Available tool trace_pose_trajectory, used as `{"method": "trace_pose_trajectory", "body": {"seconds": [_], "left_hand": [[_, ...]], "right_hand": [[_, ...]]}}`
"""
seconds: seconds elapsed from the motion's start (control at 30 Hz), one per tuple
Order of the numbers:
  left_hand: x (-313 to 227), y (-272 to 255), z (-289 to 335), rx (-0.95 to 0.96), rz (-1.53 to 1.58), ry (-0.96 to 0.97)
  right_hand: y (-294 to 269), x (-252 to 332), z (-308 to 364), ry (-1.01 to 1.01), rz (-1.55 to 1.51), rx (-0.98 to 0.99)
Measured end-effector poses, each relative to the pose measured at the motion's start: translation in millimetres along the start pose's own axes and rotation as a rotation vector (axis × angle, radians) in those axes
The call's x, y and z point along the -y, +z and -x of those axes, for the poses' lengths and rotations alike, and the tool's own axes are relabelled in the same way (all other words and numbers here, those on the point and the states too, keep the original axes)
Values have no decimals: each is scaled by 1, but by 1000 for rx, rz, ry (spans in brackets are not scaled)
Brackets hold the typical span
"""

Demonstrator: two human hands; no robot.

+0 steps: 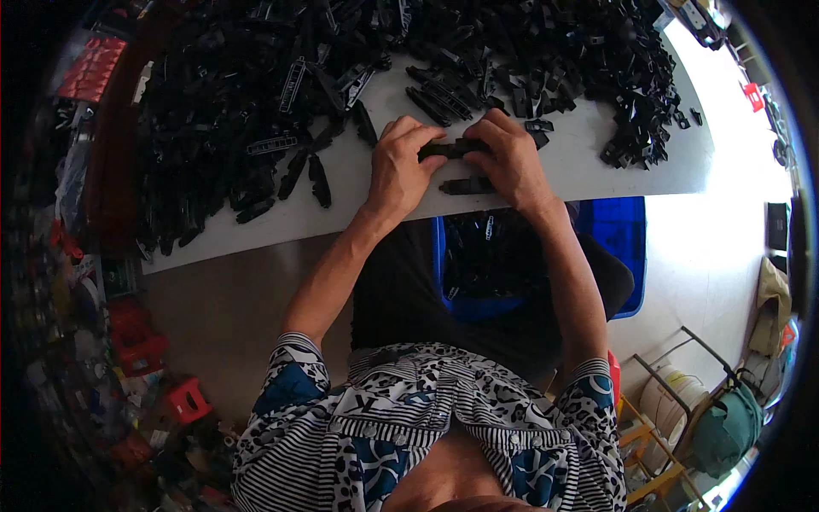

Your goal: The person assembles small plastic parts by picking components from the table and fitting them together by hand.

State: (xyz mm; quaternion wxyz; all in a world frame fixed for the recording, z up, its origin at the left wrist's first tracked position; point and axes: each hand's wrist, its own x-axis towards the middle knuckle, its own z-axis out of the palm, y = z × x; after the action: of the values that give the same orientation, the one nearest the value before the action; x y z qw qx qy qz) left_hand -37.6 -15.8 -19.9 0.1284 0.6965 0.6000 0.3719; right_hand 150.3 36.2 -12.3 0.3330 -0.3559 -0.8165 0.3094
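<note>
Between my two hands, just above the front part of the white table (589, 175), is a dark, narrow plastic part (445, 148). My left hand (401, 166) pinches its left end with thumb and fingers. The right end sits in the closed fingers of my right hand (512, 162). Another slim black plastic part (466, 185) lies at the table's front edge, under my right hand. Some long black parts (442, 92) rest on the tabletop just beyond my hands. Finer detail of the held part is too dark to make out.
Large heaps of black plastic parts (222, 111) cover the table's left and far side, with smaller pieces (636, 128) at the right. Below the front edge, a blue bin (631, 256) holds more black parts. Red stools (188, 399) stand lower left; a hand cart (682, 375) is at lower right.
</note>
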Motion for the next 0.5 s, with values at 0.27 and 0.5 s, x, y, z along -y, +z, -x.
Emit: {"method": "trace_pose_trajectory", "body": {"seconds": [0.27,0.5], "left_hand": [[-2,-7,-2,-21,-45,69],[7,3,2,-26,17,116]], "right_hand": [[-7,0,-10,-210,298,51],[-10,-17,-6,-288,170,132]]}}
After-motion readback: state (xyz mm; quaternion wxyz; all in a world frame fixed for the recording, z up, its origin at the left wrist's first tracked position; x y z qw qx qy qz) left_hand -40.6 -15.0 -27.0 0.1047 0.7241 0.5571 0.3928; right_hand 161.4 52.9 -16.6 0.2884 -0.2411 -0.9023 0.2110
